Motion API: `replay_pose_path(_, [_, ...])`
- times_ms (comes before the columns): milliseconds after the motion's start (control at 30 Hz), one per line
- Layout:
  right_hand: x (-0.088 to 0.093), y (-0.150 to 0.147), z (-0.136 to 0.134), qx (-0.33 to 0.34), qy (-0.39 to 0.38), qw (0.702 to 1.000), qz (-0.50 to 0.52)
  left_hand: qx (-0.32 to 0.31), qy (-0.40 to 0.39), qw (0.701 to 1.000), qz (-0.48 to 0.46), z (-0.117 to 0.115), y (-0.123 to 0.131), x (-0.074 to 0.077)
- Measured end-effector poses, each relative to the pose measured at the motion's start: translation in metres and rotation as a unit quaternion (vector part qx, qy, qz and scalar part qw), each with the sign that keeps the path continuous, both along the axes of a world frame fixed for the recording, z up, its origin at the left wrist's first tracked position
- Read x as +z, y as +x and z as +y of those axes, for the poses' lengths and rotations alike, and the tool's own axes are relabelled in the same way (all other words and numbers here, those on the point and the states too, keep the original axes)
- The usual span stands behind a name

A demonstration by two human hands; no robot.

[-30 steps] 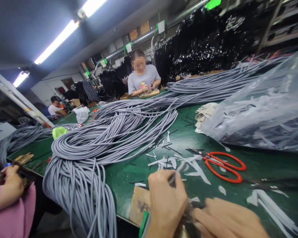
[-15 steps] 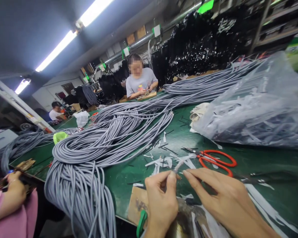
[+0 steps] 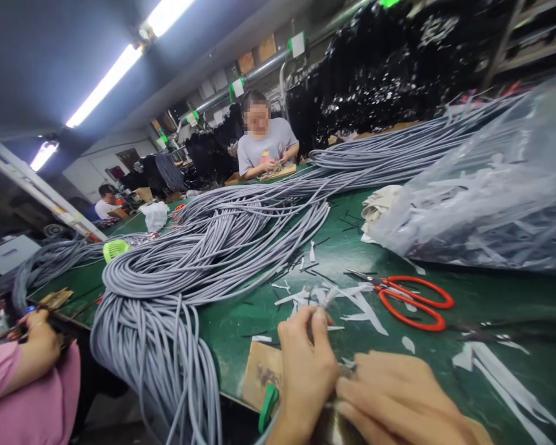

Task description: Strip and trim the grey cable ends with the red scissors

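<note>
My left hand [image 3: 306, 364] is closed in a pinch, thumb against forefinger, on what looks like a grey cable's end; a pale tip [image 3: 325, 298] pokes up past the fingertips. Part of a grey cable [image 3: 267, 434] shows by that wrist. Lower and to the right, my right hand [image 3: 393, 395] is curled, its fingers bunched and a little blurred; what they hold is hidden. Beneath the hands is a shiny brownish object [image 3: 336, 426], mostly covered. Red-handled scissors [image 3: 414, 301] lie beyond my right hand, among white strips [image 3: 366, 309].
A large bundle of grey cables [image 3: 167, 272] crosses the green table [image 3: 241, 321] and hangs over its edge. A clear bag of scraps [image 3: 482, 216] stands at right. A wooden block [image 3: 262, 371] with a green clip [image 3: 269, 408] is at left. Co-workers sit across [image 3: 266, 145] and at left [image 3: 28, 383].
My right hand has dropped from beside the left fingertips to lower in front, and its fingers have curled in. My left hand keeps its pinch. The view has shifted slightly.
</note>
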State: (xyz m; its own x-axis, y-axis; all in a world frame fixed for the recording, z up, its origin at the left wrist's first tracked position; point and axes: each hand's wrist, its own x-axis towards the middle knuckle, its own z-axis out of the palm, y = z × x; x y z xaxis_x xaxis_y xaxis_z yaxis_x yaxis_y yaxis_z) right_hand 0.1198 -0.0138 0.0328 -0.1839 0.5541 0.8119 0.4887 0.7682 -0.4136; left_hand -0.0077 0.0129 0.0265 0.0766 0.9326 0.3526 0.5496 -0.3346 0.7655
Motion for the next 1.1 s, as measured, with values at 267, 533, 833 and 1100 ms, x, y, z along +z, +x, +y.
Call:
replay_pose_path(267, [-0.008,0.006,0.014,-0.168,-0.21,0.948,0.17,-0.055,-0.037,0.993,-0.097,-0.009,0.008,0.006])
replay_pose_path(533, [-0.003,0.004,0.021,-0.09,-0.218,0.954,0.185,-0.084,-0.118,0.952,-0.271,-0.003,0.006,0.002])
replay_pose_path(833, [0.004,0.006,0.016,-0.206,-0.043,0.973,0.093,-0.04,-0.164,0.915,-0.366,-0.001,0.009,0.008])
replay_pose_path(1100, [0.003,0.0,0.014,-0.183,0.066,0.981,0.002,-0.006,-0.14,0.943,-0.301,-0.004,0.011,0.01])
